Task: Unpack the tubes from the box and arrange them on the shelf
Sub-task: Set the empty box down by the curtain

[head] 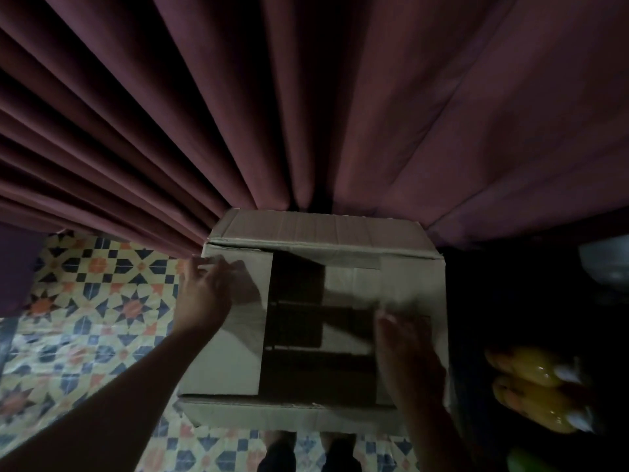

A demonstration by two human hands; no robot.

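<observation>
A brown cardboard box [316, 240] stands on the tiled floor in front of a maroon curtain. Its top is partly open, with a dark gap in the middle where dim inner dividers show. No tube can be made out inside. My left hand [204, 294] rests on the left top flap [238, 356], fingers curling over its far left edge. My right hand [405, 352] lies on the right top flap [408, 284], fingers fairly straight and blurred. No shelf surface is plainly visible.
A maroon curtain [306, 97] hangs right behind the box. Patterned floor tiles [85, 301] spread to the left. On the dark right side lie yellow bottles [534, 386], a pale bowl-like object [609, 264] and something green [524, 461]. My feet [306, 451] stand just below the box.
</observation>
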